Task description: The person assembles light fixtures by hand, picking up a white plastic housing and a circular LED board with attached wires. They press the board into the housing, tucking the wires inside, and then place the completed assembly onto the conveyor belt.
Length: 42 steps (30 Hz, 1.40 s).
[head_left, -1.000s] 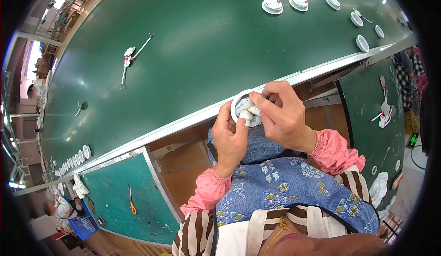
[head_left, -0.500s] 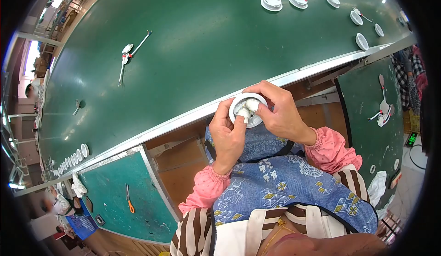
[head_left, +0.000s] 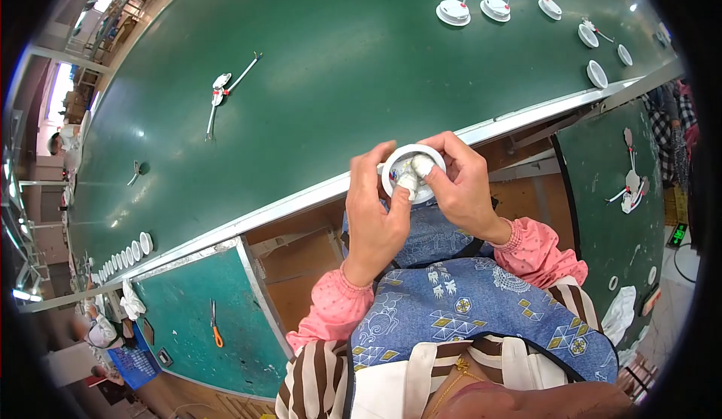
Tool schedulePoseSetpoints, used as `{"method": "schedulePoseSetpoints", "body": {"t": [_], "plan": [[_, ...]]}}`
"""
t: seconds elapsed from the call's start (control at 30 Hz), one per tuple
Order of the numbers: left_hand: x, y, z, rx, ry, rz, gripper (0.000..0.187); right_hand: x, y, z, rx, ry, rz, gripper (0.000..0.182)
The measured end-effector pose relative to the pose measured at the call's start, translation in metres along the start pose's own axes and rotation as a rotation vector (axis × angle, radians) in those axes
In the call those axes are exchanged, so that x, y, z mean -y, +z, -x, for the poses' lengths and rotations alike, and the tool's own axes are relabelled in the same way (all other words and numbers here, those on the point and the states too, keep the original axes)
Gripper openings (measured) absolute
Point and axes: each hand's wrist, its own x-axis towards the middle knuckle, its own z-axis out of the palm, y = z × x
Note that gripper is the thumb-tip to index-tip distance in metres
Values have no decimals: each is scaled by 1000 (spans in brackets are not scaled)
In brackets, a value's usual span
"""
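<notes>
Above the bench's front edge, a white round light housing (head_left: 390, 185) is held with its hollow side toward me; small parts show inside, too small to name. My right hand (head_left: 462, 186) grips it, its fingers behind the far rim and its thumb pressed inside. My left hand (head_left: 376, 212) is at the near left side, its thumb pushed inside beside the other thumb. The left fingers are straighter and stand along the left rim, slightly blurred. White wrapping covers both thumb tips and hides part of the inside.
On the green bench (head_left: 316, 96) lies a white wired part (head_left: 219, 92). Several white fittings with upright wires, such as one (head_left: 453, 12), stand far right. A row of white rings (head_left: 136, 251) is at left. Orange-handled scissors (head_left: 216, 329) lie on the lower left board.
My left fingers have loosened from round the rim and straightened upward. The housing has shifted slightly right, with both thumbs still inside. The view has turned a little.
</notes>
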Motion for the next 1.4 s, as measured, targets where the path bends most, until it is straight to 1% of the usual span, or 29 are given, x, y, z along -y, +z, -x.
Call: {"method": "schedulePoseSetpoints", "body": {"t": [0.1, 0.13, 0.17, 0.23, 0.27, 0.33, 0.37, 0.47, 0.53, 0.57, 0.63, 0.73, 0.83, 0.87, 0.97, 1.0, 1.03, 1.1, 1.13, 1.23, 1.27, 1.37, 1.4], "plan": [[-12, 4, 6, -93, -90, 63, 35, -1, 4, 1, -25, -41, -9, 16], [-1, 8, 6, -106, 29, 40, 33, -4, 7, 3, -37, -60, -21, 17], [-3, 11, 9, -139, -41, 127, 32, -6, 10, 4, -46, -77, -32, 17], [-8, 15, 14, -198, -177, 303, 32, 8, 4, 3, 52, -35, 131, 17], [-9, 14, 15, -208, -159, 286, 29, 14, 0, 3, 94, -14, 215, 17], [-14, 14, 16, -222, -122, 260, 25, 18, -5, 4, 136, -29, 248, 16], [-17, 15, 17, -220, -134, 258, 24, 19, -6, 6, 155, -34, 265, 16], [-18, 17, 23, -199, -189, 271, 22, 14, -1, 14, 72, -68, 267, 12], [-6, 16, 16, -164, -194, 309, 21, 3, 2, 14, 44, -32, 159, 12], [-10, 14, 14, -140, -190, 309, 21, -1, 3, 14, 30, -8, 102, 12], [-11, 4, 7, -41, -196, 209, 31, 4, 11, 11, -6, 28, -34, 11], [-4, 1, 1, -70, 71, 11, 43, 1, 14, 1, -70, 35, -145, 11], [-22, 7, 11, -142, -13, -44, 53, -3, 13, -5, -115, 27, -160, 11], [-20, 8, 13, -115, -29, -36, 55, -2, 13, -4, -112, 47, -175, 11], [-11, 16, 14, -163, -36, 104, 55, 9, 14, -2, -56, 107, -190, 13], [-13, 13, 14, -186, -77, 108, 53, 13, 12, -2, -19, 123, -177, 15], [-15, 7, 12, -120, -36, 8, 51, 16, 10, -2, 15, 138, -163, 17], [-23, -9, 3, 22, 47, -184, 49, 15, 1, -5, 74, -49, 60, 17], [-32, -13, 1, 100, 21, -246, 45, 15, -2, -7, 99, -140, 175, 18], [-38, -23, -9, 204, 32, -242, 44, 27, -9, -12, 163, -99, 199, 21], [-31, -23, -11, 181, 91, -205, 46, 27, -12, -15, 194, -49, 141, 21], [-27, -8, -6, 0, 13, -80, 47, 22, -7, -12, 113, 81, -75, 22], [-21, -4, -3, -27, 11, -19, 46, 20, -5, -11, 91, 64, -86, 22]]}}
